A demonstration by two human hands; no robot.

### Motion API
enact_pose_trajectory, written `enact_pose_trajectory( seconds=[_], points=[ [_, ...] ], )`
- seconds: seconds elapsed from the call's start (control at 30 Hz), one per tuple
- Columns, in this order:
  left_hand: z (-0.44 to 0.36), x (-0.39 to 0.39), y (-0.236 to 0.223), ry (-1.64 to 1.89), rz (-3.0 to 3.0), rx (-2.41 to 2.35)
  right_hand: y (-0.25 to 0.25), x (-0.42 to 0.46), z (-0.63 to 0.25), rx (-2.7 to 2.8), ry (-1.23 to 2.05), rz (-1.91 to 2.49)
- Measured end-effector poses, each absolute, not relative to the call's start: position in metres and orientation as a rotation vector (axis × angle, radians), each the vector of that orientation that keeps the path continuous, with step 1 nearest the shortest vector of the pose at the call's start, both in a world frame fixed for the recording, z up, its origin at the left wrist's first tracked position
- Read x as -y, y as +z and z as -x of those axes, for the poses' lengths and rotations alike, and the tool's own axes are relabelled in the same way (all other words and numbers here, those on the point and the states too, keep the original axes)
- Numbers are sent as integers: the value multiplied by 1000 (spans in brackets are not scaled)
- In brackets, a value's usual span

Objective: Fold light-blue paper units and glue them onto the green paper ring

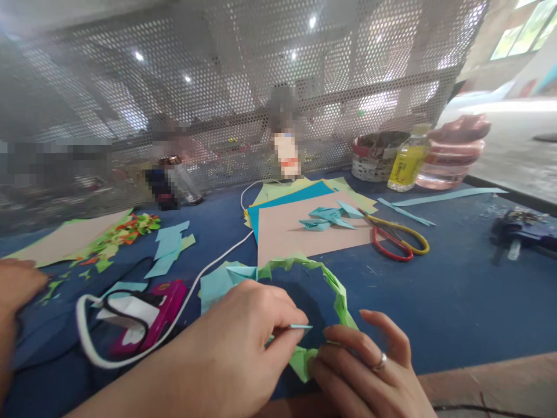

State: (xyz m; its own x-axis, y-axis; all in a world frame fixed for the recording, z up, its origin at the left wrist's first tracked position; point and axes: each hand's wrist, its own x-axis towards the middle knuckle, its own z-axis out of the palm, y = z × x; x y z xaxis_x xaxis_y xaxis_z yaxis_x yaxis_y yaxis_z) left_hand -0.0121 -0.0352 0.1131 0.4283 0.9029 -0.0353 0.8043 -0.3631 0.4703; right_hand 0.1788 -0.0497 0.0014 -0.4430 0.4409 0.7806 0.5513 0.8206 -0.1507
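A curved wreath of folded green paper arches over the blue work surface close in front of me. My right hand, with a ring on one finger, has its fingers closed on the wreath's lower right part. Just left of it, my left hand pinches a small light-blue paper piece between thumb and forefinger, its edge poking out. Folded light-blue paper pieces lie on a pinkish sheet beyond the wreath. Scissors with red and yellow handles rest beside them.
Another person's hand is at the left edge. A magenta power strip with a white cord lies left. A blue glue gun is at right. Behind stand a yellow-labelled bottle, a pink container and a perforated metal screen.
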Motion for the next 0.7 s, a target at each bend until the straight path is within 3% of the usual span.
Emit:
enact_pose_trajectory(
  seconds=[0.23,0.7],
  points=[
    [2,36,113,219,-2548,-1384,1,50,-177,2054,-128,725],
    [6,34,106,165,-2246,-1374,4,47,-176,2057,-91,760]
  ],
)
